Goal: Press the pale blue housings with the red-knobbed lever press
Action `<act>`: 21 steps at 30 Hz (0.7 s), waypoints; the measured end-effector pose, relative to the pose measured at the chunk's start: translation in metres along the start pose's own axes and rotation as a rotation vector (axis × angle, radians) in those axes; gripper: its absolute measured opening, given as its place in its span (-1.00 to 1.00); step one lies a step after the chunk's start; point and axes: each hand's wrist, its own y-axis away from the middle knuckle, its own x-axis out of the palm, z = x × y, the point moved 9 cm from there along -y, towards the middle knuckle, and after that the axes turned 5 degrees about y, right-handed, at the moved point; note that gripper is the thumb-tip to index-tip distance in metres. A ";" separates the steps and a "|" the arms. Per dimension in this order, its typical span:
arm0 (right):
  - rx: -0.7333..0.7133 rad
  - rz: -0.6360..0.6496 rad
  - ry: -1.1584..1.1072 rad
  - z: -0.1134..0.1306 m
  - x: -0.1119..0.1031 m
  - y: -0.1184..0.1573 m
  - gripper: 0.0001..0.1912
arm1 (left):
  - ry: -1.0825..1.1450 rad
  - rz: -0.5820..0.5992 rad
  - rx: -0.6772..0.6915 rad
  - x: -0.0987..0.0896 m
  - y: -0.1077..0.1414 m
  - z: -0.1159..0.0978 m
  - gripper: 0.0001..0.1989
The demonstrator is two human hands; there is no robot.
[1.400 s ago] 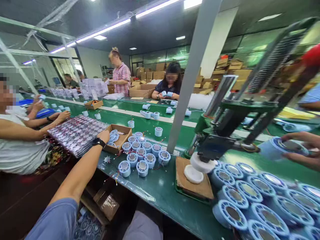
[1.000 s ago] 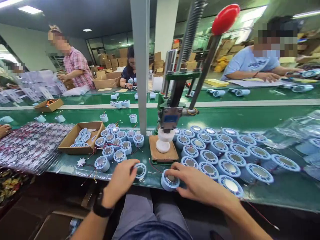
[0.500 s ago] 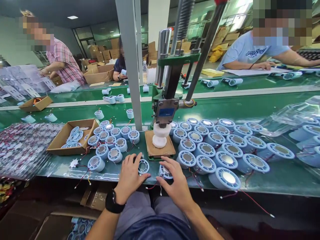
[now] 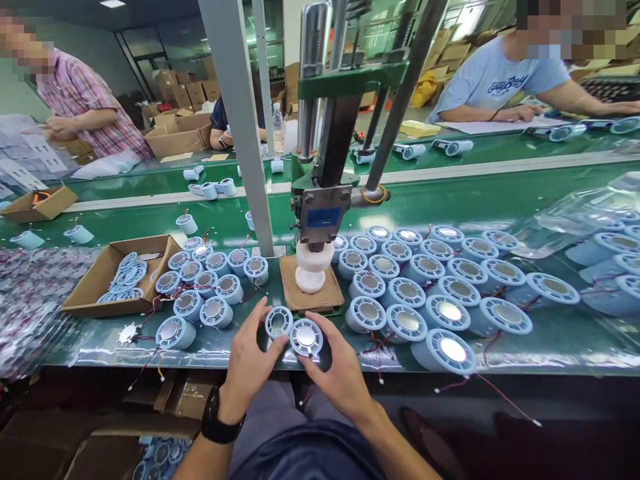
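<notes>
Left hand [image 4: 253,353], bottom center of frame, has thumb and fingers closed around the edge of a pale blue ring [image 4: 269,324]; right hand [image 4: 337,360], just beside it, grips a cup [image 4: 307,337] by the rim between thumb and forefinger. Ring and cup are edge to edge, touching or nearly so. Readable text is scarce: blue label [image 4: 323,217] on the press [image 4: 327,133] at center, print too small to make out; dark script on the light blue shirt [image 4: 480,83] at upper right looks to end in "Boy", first letters unclear. Cup: pale blue, slotted rim, bright silver disc in the middle, face tilted to camera. Ring: same blue, slotted, open center showing dark. Both sit at the bench [image 4: 320,363] front edge, below the brown board [image 4: 290,287] under the press. Similar cups [image 4: 409,320] crowd the right, smaller cluster [image 4: 205,283] at left, leads trailing. Cardboard box [image 4: 83,300] at left holds loose blue rings [image 4: 125,277]. Black watch [image 4: 216,420] on left wrist.
</notes>
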 end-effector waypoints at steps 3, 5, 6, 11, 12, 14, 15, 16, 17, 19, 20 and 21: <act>-0.032 -0.022 -0.025 0.001 0.004 0.000 -0.35 | -0.005 0.139 0.136 0.008 0.002 -0.031 -0.29; -0.022 -0.020 -0.039 -0.003 0.006 0.002 -0.34 | -0.062 0.180 0.196 0.013 0.004 -0.045 -0.29; -0.014 -0.017 -0.042 -0.005 0.008 0.003 -0.32 | -0.081 0.182 0.200 0.014 0.005 -0.049 -0.28; 0.008 -0.031 -0.033 -0.010 0.010 0.007 -0.19 | -0.139 0.149 0.164 0.018 0.003 -0.054 -0.25; 0.009 -0.034 -0.037 -0.010 0.010 0.007 -0.17 | -0.140 0.147 0.163 0.018 0.002 -0.055 -0.25; 0.006 -0.037 -0.047 -0.009 0.010 0.006 -0.13 | -0.114 0.151 0.148 0.019 0.002 -0.055 -0.25; 0.005 -0.038 -0.048 -0.008 0.010 0.006 -0.11 | -0.088 0.154 0.124 0.020 0.002 -0.053 -0.25; -0.001 -0.034 -0.044 -0.007 0.011 0.005 -0.11 | -0.055 0.150 0.090 0.021 0.002 -0.050 -0.24; -0.011 -0.027 -0.034 -0.006 0.012 0.005 -0.13 | -0.020 0.140 0.051 0.022 0.003 -0.046 -0.23; -0.037 0.003 0.001 -0.005 0.016 0.007 -0.20 | 0.048 0.106 -0.023 0.025 0.007 -0.037 -0.23; -0.054 0.029 0.021 -0.004 0.018 0.008 -0.24 | 0.077 0.093 -0.045 0.029 0.010 -0.033 -0.27; -0.067 0.067 0.042 -0.004 0.020 0.009 -0.26 | 0.104 0.089 -0.053 0.033 0.013 -0.031 -0.32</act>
